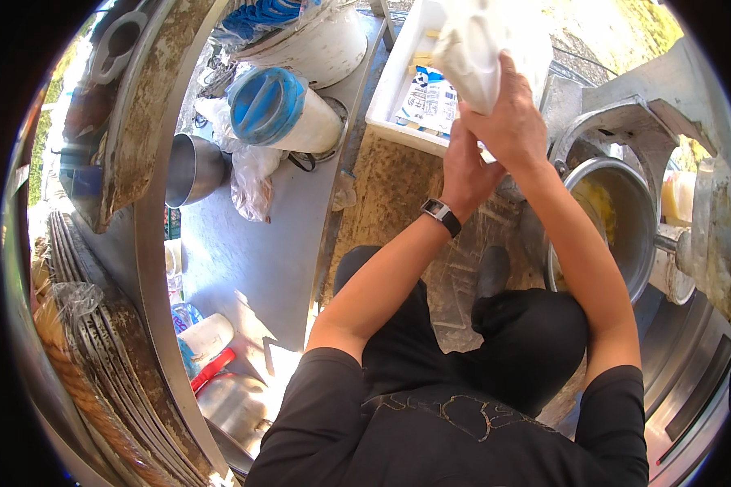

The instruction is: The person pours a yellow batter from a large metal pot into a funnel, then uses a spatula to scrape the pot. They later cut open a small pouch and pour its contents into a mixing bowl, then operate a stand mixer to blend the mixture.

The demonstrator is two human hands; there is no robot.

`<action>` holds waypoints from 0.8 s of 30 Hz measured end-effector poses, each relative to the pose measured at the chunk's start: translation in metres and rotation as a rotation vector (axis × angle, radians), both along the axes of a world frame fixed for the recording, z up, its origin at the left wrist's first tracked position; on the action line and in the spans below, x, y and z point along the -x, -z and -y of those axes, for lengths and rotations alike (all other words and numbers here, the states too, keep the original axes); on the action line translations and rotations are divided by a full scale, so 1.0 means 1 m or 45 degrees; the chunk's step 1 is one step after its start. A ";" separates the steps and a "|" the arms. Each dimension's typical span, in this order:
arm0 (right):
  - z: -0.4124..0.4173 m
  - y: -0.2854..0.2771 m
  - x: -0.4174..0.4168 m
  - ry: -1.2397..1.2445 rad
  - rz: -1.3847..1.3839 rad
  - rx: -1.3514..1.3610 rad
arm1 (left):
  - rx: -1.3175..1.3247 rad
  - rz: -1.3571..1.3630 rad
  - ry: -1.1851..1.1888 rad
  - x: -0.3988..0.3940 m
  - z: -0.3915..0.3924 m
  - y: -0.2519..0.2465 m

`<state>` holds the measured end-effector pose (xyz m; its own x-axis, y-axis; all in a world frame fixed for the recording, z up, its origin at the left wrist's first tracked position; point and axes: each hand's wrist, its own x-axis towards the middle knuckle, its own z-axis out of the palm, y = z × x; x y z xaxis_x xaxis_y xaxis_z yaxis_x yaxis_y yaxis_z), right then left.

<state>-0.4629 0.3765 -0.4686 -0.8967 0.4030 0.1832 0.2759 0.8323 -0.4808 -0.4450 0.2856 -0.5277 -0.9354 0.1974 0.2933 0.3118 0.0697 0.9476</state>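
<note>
A pale, smooth bag-like bundle is held up over a white plastic crate. My right hand grips its lower right side. Close under it, my left hand, with a watch on the wrist, touches the right hand near the bundle's lower end; its fingers are partly hidden. Inside the crate lie a printed white and blue packet and yellowish blocks. To the right stands a metal mixing bowl with yellow matter inside, under a mixer's frame.
On the metal shelf at left are a white tub with a blue lid, a steel bowl, a plastic bag and a large white bucket. Stacked trays stand far left. A red handle and a metal pot sit lower down.
</note>
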 end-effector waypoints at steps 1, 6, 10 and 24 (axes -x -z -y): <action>-0.006 -0.006 -0.003 0.031 -0.011 -0.008 | -0.084 -0.078 0.064 -0.002 0.001 -0.002; -0.031 -0.020 -0.022 -0.002 -0.136 0.152 | 0.207 0.330 0.014 0.074 0.018 0.032; -0.039 -0.023 -0.029 -0.050 -0.215 0.232 | 1.256 0.381 -0.022 0.140 0.004 0.073; -0.039 -0.012 -0.041 -0.082 -0.139 0.302 | 1.681 0.672 -0.114 0.170 -0.038 0.119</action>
<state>-0.4218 0.4158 -0.4569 -0.9021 0.3887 0.1875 0.1614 0.7068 -0.6887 -0.6150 0.3235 -0.6465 -0.8989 -0.0177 -0.4378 -0.1042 0.9791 0.1744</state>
